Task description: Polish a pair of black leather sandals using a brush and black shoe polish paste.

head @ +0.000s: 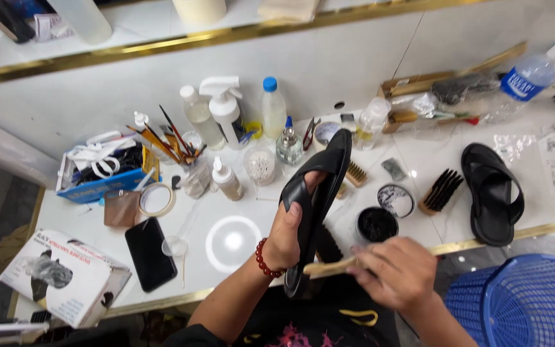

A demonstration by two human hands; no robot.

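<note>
Two bare hands work over a white marble-look table (85,218) with a gold edge strip. Left hand (287,234), wearing a red bead bracelet (264,258), is closed around a black leather slip-on sandal (319,193), thumb laid on the strap, holding it upright and tilted above the table edge. Right hand (396,273) has its fingers pressed together around the pale wooden handle of a shoe brush (329,265), whose head lies against the lower side of the sandal; this hand is motion-blurred. Just beyond the brush, an open round tin of black polish (376,225) sits on the table, its lid (396,200) beside it. A second black sandal (493,193) lies flat to the right, a dark-bristled wooden brush (440,191) between it and the lid. A black phone (150,252) lies to the left.
</note>
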